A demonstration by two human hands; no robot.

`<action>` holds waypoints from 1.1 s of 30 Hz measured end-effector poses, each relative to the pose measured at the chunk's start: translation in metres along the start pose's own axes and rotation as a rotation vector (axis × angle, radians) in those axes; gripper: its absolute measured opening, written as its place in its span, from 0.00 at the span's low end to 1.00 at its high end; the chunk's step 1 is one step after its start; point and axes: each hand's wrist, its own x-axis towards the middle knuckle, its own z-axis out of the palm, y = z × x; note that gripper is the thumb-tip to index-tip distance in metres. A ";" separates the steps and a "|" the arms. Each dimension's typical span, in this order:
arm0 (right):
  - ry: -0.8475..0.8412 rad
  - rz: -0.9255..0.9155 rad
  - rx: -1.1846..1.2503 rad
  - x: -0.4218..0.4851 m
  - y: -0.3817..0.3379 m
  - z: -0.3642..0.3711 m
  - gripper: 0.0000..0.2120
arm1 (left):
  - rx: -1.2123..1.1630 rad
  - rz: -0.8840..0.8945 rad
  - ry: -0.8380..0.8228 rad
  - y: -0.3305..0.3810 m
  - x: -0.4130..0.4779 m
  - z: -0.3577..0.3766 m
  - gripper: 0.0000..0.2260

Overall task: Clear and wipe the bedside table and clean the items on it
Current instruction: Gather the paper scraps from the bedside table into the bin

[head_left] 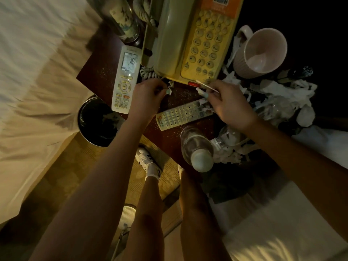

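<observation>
A dark bedside table (98,72) is speckled with crumbs. My left hand (146,97) pinches a small crumpled paper scrap (170,88) in front of the yellowed telephone (190,40). My right hand (227,104) holds a cotton swab (206,85) and a bit of paper over the end of the TV remote (184,114). An air-conditioner remote (125,80) lies to the left of my left hand.
A pink mug (261,53) stands at the right with crumpled tissues (282,95) and plastic wrap beside it. Two water bottles (197,147) sit at the table's near edge. A dark waste bin (97,121) stands on the floor by the bed (28,72).
</observation>
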 end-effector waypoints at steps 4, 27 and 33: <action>-0.072 0.068 0.018 -0.008 0.006 -0.017 0.07 | -0.108 -0.039 -0.044 0.006 -0.008 -0.009 0.03; 0.001 -0.013 -0.102 -0.020 0.031 -0.040 0.19 | -0.354 -0.219 -0.055 0.010 -0.025 -0.015 0.10; 0.000 0.044 -0.120 -0.005 0.024 -0.021 0.19 | -0.350 -0.271 0.124 0.015 -0.013 -0.002 0.09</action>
